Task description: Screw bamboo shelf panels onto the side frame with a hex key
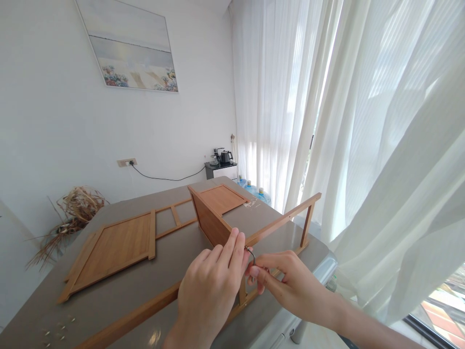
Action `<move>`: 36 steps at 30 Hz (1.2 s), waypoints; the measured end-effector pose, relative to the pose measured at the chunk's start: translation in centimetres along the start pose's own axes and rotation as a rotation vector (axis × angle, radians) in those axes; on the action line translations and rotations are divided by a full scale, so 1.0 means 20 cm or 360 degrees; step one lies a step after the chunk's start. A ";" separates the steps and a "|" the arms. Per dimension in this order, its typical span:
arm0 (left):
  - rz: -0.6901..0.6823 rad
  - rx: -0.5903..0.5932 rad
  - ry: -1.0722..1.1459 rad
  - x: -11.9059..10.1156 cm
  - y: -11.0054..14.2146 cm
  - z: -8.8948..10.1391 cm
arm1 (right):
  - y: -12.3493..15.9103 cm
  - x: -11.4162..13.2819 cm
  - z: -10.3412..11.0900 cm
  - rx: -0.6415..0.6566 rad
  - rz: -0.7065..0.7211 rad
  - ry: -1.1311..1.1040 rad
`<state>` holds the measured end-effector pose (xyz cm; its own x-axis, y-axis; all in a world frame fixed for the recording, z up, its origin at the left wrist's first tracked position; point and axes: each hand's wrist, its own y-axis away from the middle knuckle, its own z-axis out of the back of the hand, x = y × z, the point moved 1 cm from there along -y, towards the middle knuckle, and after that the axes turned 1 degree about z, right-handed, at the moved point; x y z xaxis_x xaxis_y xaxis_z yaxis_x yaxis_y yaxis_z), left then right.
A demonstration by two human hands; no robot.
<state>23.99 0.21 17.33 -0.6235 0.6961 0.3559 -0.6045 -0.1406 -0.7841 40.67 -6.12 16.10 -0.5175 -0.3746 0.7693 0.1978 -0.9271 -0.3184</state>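
The brown wooden frame (283, 226) stands on the grey table (174, 261), its upright panel (210, 218) angled; the right hand (281, 278) pinches a bent metal key (253, 257) at its joint, the left hand (214, 286) pressing just beside; the table's right edge is near, bare surface lies left, before a flat panel (116, 252) and loose screws (60, 332)

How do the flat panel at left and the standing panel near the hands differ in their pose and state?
The flat panel lies on the table, its broad face up; the standing panel is on edge. No hand touches the flat panel, while the left hand is at the near end of the standing panel, where the right hand holds a hex key. Both are brown and look wooden.
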 end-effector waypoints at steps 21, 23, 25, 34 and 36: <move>0.0020 -0.0039 -0.0007 0.00 0.00 0.00 | 0.04 -0.06 0.00 -0.0270 0.0403 0.0805; 0.0022 -0.0046 -0.0014 0.00 0.00 0.00 | 0.03 -0.08 0.04 -0.0271 0.0385 0.0890; 0.0016 -0.0052 -0.0013 0.00 0.00 0.00 | 0.03 -0.09 0.07 -0.0256 0.0394 0.0939; 0.0012 -0.0045 -0.0015 0.00 0.00 0.00 | 0.02 -0.09 0.08 -0.0300 0.0517 0.1080; 0.0012 -0.0049 -0.0016 0.00 0.00 0.00 | 0.02 -0.09 0.08 -0.0333 0.0561 0.1137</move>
<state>24.00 0.24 17.27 -0.6331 0.6879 0.3550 -0.5845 -0.1240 -0.8019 43.09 -5.83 15.43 -0.8730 -0.4794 0.0895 0.3249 -0.7086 -0.6264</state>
